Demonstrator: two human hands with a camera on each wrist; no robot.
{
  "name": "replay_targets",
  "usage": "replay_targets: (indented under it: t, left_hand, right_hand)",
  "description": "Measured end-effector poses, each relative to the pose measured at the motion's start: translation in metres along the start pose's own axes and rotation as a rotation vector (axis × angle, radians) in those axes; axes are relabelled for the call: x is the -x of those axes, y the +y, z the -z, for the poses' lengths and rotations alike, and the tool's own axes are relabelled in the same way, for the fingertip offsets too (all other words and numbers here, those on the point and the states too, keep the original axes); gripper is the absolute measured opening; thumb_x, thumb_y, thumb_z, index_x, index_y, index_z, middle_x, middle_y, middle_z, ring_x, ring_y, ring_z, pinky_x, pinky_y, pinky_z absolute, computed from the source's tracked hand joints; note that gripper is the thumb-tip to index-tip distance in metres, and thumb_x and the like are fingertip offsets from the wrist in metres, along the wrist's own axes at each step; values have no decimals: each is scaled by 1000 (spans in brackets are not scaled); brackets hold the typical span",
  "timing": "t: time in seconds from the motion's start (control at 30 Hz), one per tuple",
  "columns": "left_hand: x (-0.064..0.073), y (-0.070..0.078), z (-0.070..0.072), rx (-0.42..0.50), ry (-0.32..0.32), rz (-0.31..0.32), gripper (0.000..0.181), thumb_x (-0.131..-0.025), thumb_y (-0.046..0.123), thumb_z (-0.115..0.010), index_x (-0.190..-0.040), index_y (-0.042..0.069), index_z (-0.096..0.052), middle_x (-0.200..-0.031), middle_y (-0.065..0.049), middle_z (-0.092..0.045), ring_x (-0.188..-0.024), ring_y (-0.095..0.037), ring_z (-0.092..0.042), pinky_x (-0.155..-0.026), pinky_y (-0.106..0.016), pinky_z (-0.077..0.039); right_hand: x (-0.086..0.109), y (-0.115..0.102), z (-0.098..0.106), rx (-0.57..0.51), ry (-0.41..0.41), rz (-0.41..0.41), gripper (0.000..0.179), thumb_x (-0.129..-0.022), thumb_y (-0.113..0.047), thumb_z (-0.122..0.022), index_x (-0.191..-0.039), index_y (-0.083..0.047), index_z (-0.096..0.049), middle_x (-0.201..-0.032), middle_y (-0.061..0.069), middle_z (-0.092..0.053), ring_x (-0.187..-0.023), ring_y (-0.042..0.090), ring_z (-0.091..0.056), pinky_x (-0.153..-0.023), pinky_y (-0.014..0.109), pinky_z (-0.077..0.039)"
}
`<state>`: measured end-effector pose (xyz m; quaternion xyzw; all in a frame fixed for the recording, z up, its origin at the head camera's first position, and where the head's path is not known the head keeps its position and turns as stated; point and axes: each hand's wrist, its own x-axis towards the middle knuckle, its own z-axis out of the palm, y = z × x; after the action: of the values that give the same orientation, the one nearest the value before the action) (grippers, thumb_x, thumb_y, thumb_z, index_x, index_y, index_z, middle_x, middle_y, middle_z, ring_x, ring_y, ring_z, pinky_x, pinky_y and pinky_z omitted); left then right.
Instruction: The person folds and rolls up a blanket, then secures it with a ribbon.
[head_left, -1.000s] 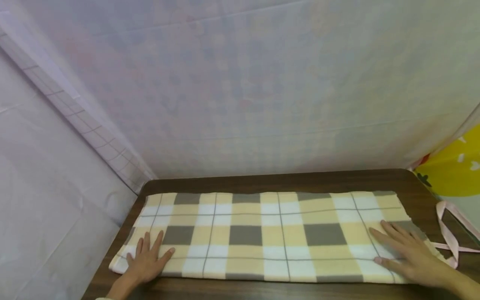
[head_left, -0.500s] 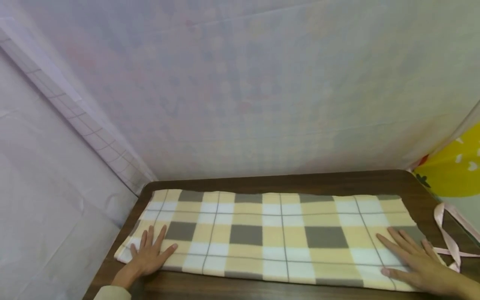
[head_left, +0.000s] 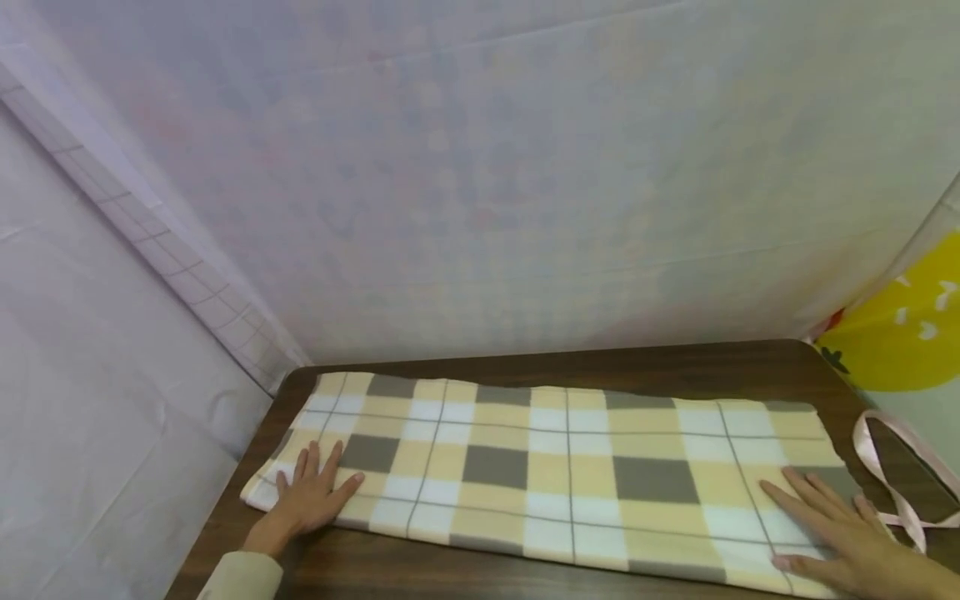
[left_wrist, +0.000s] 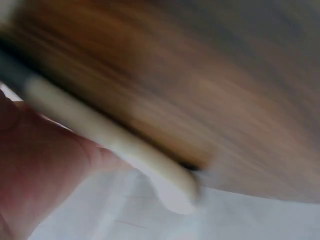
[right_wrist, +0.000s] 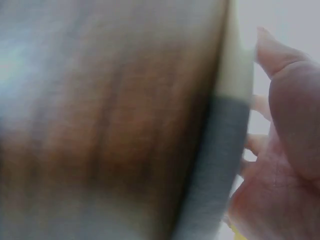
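A folded plaid blanket (head_left: 495, 467) in cream, white and grey lies in a long strip across the brown table (head_left: 480, 575), slightly askew, its right end closer to me. My left hand (head_left: 306, 502) rests with spread fingers on the blanket's left end. On the right end lies my right hand (head_left: 843, 537), fingers spread too. The left wrist view, blurred, has the blanket's thick folded edge (left_wrist: 110, 135) beside the left hand's palm side (left_wrist: 45, 165). In the right wrist view the grey and cream edge (right_wrist: 215, 165) runs beside the right hand (right_wrist: 295, 135).
A pink ribbon (head_left: 870, 450) curls at the table's right side. Pale cloth hangings (head_left: 480, 208) rise behind the table and on the left. Yellow patterned fabric (head_left: 900, 333) hangs at the right.
The blanket has slid to the right and turned slightly clockwise, its left end moving away from me and its right end nearer. Both hands have moved along with it.
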<state>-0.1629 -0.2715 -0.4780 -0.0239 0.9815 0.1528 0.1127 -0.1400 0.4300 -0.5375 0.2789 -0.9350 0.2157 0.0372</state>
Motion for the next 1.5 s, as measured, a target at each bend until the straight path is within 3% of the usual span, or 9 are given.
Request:
replay_targets:
  t: [0.1, 0.2, 0.33, 0.47, 0.57, 0.73, 1.13, 1.37, 1.5]
  left_hand:
    - [1, 25, -7, -24, 18, -47, 78, -102, 57, -37, -156, 3, -21, -156, -39, -4, -145, -55, -1, -106, -78, 4]
    - [3, 63, -17, -34, -4, -161, 72, -103, 54, -36, -156, 7, -25, -157, -37, -11, -146, -52, -7, -110, -74, 0]
    - [5, 122, -33, -69, -90, -351, 71, -103, 57, -32, -158, 13, -24, -160, -30, -13, -149, -46, -9, -115, -69, -5]
    - [7, 180, -51, -133, -176, -488, 72, -101, 63, -27, -160, 22, -18, -164, -21, -9, -152, -36, -7, -118, -62, -10]
    - [8, 220, -64, -180, -216, -565, 72, -99, 67, -25, -160, 29, -14, -165, -15, -7, -153, -31, -6, -119, -58, -12]
    - [8, 274, -82, -286, -235, -660, 72, -97, 71, -23, -159, 37, -6, -167, -8, -4, -153, -25, -4, -121, -53, -12]
    - [16, 360, -123, -555, -273, -709, 71, -91, 79, -14, -148, 51, 18, -165, 5, 10, -151, -13, 9, -122, -50, -9]
    - [28, 403, -145, -667, -238, -691, 70, -89, 79, -6, -146, 52, 26, -164, 10, 12, -151, -12, 5, -121, -49, -14]
    - [33, 418, -150, -690, -223, -703, 70, -90, 77, -6, -146, 51, 27, -163, 15, 13, -151, -10, 5, -121, -45, -14]
  right_hand:
    - [-6, 5, 10, 18, 18, 31, 84, -81, -20, -80, -152, -11, -37, -161, 9, -7, -142, 51, -16, -94, 86, -13]
    - [-17, 17, 22, 54, 106, 49, 66, -72, -17, -86, -131, -6, -60, -141, 25, -49, -116, 31, -56, -97, 37, -51]
    - [-29, 35, 38, 31, 178, 4, 49, -72, -10, -86, -114, 0, -65, -112, 25, -66, -105, -13, -44, -78, -3, -26]
    - [-36, 46, 58, -75, 36, -193, 50, -91, -15, -71, -126, 15, -51, -116, 46, -52, -106, 23, -62, -76, 28, -55]
    - [-43, 50, 72, -126, -81, -396, 66, -102, -30, -56, -133, 23, -35, -123, 54, -40, -97, 63, -54, -65, 57, -53]
    - [-49, 54, 82, -120, -71, -557, 76, -103, -42, -48, -132, 27, -32, -124, 52, -39, -100, 63, -50, -70, 57, -52]
    - [-56, 69, 75, -387, -3, -682, 85, -103, -50, -40, -139, 26, -24, -135, 48, -21, -108, 59, -48, -69, 48, -54]
    - [-66, 73, 75, -564, -40, -796, 100, -98, -65, -35, -152, 12, -1, -153, 42, 1, -129, 66, -17, -95, 75, -28]
    - [-69, 71, 71, -652, 17, -734, 90, -103, -54, -33, -152, 10, 7, -154, 41, 5, -134, 64, -9, -102, 76, -19]
